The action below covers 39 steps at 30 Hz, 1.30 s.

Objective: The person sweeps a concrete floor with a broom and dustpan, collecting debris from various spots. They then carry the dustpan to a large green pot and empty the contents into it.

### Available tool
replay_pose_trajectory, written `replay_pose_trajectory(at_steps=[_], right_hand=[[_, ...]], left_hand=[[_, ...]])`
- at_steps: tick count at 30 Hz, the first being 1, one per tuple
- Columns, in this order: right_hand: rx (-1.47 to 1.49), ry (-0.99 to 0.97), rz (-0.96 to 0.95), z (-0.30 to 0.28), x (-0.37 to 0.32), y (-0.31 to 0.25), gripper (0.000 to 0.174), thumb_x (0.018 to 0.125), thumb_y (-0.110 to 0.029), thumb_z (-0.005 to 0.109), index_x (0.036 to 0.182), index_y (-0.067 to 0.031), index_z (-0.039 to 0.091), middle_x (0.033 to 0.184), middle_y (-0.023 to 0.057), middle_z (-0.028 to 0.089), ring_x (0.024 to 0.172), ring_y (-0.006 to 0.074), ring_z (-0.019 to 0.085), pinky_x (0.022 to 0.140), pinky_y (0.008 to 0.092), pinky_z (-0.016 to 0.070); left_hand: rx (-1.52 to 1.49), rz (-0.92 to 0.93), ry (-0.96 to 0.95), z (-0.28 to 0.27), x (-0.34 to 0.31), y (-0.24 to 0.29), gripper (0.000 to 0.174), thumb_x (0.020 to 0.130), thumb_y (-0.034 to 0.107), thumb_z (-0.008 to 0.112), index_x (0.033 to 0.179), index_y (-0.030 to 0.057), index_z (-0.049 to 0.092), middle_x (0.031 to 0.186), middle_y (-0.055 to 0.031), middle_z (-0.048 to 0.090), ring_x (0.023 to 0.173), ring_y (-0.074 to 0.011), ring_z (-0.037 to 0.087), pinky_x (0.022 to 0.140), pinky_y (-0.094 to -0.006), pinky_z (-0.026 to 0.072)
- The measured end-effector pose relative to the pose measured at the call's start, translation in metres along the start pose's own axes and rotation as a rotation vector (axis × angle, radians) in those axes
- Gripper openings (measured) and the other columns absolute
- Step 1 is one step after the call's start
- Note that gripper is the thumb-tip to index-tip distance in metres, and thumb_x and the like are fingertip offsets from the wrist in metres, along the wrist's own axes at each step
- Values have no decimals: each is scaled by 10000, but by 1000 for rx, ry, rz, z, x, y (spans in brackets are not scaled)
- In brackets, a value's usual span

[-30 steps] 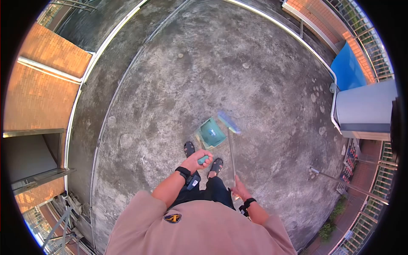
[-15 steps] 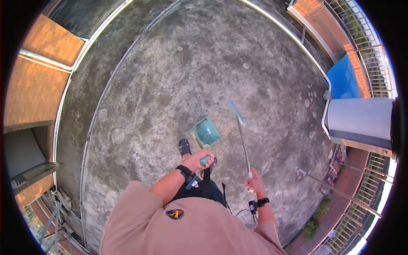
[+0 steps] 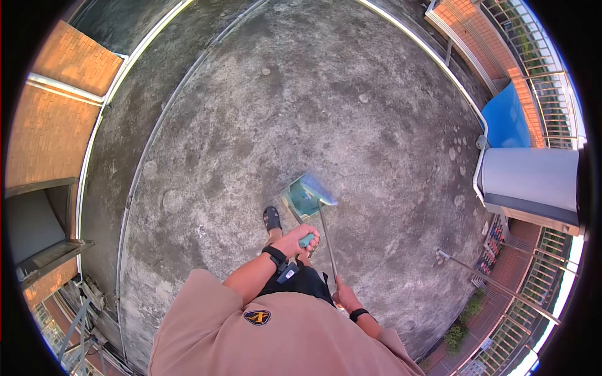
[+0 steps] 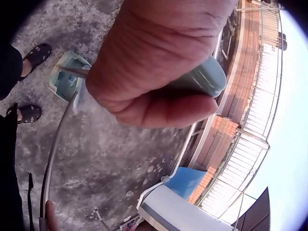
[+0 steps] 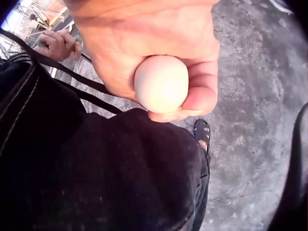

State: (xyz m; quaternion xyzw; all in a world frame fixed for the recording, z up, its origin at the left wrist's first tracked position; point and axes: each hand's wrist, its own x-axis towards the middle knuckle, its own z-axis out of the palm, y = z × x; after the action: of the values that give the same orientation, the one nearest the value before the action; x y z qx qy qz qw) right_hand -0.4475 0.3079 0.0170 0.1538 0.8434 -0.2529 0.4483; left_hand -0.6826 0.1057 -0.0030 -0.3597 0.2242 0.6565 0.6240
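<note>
My left hand (image 3: 301,240) grips the green handle end (image 4: 209,79) of a long-handled dustpan (image 3: 292,199). The green pan rests on the concrete in front of my feet, with small bluish bits inside in the left wrist view. My right hand (image 3: 344,294) holds a broom by its upper handle (image 3: 328,241). In the right wrist view a round white handle cap (image 5: 162,86) pokes out of the curled fingers. The slightly blurred blue broom head (image 3: 318,190) overlaps the pan's right side in the head view.
A dark clog (image 3: 271,218) on my foot stands just left of the pan. Rough grey concrete (image 3: 351,119) spreads ahead. A pale pipe (image 3: 141,156) runs along the left, a brick wall (image 3: 56,138) beyond it. At right are a large grey cylinder (image 3: 533,178) and a metal pole (image 3: 495,285).
The broom swung out to the right of the dustpan with my right hand, then came back left, its head now over the pan's side. My left hand and the pan stayed nearly in place.
</note>
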Motion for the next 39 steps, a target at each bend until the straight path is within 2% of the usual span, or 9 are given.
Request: replay_pose_trajectory(at_steps=[3,6,13,19,26,28,32,35,39], right_hand=[[151,-115,12,19,-23,36,691,673,-36,530,1306,-55,254,675,212,565,624,346,586,559,412,448],[611,-2,251,-25,-50,9,604,735,-25,589,1281,-82,338,607,37,466,466,155,476,427,306,395],[928,85,220,-104,-18,25,644,732,-21,575,1296,-74,268,579,56,489,421,141,492,341,287,379],[819,177,110,-236,92,68,643,708,16,539,1294,10,276,542,57,474,380,142,466,318,285,362],[735,200,12,-345,200,87,328,681,26,511,997,13,425,555,86,459,410,169,475,333,314,358],[674,222,-63,-335,212,91,243,662,46,493,888,3,414,538,99,438,432,187,468,341,342,344],[370,112,-81,-226,230,141,356,689,50,490,1012,9,346,593,150,485,480,246,530,418,377,420],[153,-4,-180,-188,152,138,458,691,-68,546,1070,25,304,698,207,549,662,291,601,561,377,461],[458,-218,-156,-198,86,127,453,677,-62,582,1072,33,381,766,170,545,672,240,590,550,344,457]], left_hand=[[-24,-3,45,6,-9,7,140,751,97,519,637,51,451,546,-37,463,417,-79,440,342,-196,338],[-66,28,9,-4,-14,9,120,767,83,501,663,49,451,563,-24,462,421,-74,438,338,-177,323],[-70,98,0,-15,-12,6,141,774,101,490,661,84,408,564,4,417,393,-51,402,301,-174,304],[-171,13,-91,26,1,18,145,784,115,486,651,75,445,576,7,453,401,-43,412,306,-158,311],[-191,83,18,110,13,27,210,824,168,445,628,107,399,484,41,357,339,-41,349,276,-157,271],[-167,47,-17,101,38,35,201,816,163,444,627,109,405,496,42,371,348,-42,352,285,-155,265],[-136,78,25,114,54,47,203,813,158,438,618,111,402,505,43,376,354,-44,346,296,-149,259],[-211,42,27,102,76,56,212,816,157,433,613,111,397,507,40,372,356,-46,350,295,-153,259],[-252,22,25,110,64,64,164,797,130,456,652,85,394,570,19,404,370,-47,365,302,-162,288]])
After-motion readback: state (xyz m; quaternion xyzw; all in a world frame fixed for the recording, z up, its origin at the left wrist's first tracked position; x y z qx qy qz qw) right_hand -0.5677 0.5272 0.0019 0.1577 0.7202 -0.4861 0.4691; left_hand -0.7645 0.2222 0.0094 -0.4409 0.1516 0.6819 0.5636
